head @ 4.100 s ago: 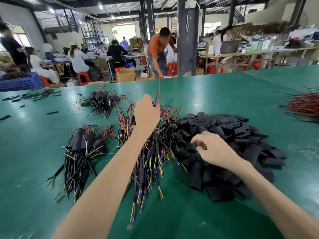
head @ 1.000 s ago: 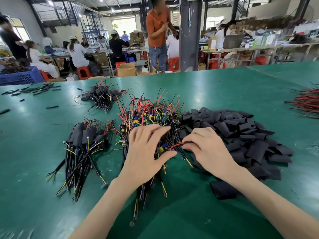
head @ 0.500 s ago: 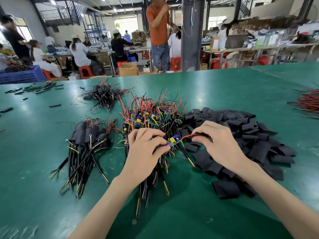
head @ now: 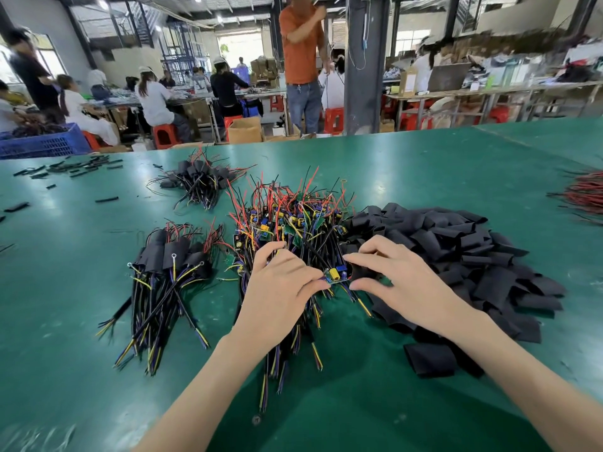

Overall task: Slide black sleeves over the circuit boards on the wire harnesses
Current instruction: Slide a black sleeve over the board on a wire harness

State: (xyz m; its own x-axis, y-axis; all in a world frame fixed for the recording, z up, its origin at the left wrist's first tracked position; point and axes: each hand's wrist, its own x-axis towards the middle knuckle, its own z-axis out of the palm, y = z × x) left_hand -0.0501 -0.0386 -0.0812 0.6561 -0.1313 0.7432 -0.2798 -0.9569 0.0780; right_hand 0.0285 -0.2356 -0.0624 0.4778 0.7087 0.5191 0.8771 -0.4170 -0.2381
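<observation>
A pile of bare wire harnesses (head: pixel 293 220) with small circuit boards lies at the centre of the green table (head: pixel 408 177). My left hand (head: pixel 280 288) pinches one circuit board (head: pixel 334 275) at its left end, just above the pile's front. My right hand (head: pixel 404 282) is right beside the board, index finger and thumb around a black sleeve (head: pixel 359 272) at the board's right end. A big heap of loose black sleeves (head: pixel 456 249) lies under and behind my right hand.
Sleeved harnesses lie in a bundle (head: pixel 169 256) to the left and another bundle (head: pixel 199 177) farther back. Red wires (head: pixel 584 194) sit at the right edge, loose black tube pieces (head: pixel 81 166) at the far left. A blue crate (head: pixel 42 141) and seated workers are beyond the table.
My right hand has let go of the board's red wire and now holds a black sleeve against the board's end. My left hand keeps the board, nearly still.
</observation>
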